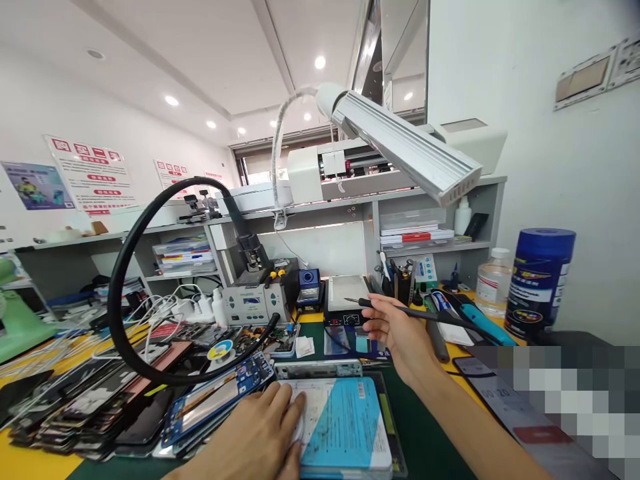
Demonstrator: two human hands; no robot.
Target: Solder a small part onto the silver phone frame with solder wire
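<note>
When locating the slim black pen-shaped tool, pinched in the right hand, note its nine-to-three-o'clock long axis and the flat blue-and-white box at seven o'clock, nearer the left hand, grip undeterminable.

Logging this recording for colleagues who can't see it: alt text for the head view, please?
A person's right-hand grip holds a pointed, pen-like black tool above a cluttered workbench, while the left-hand grip rests at the left side of a blue-and-white box. Stacked phones lie to the left; a blue-capped can stands at right.
</note>
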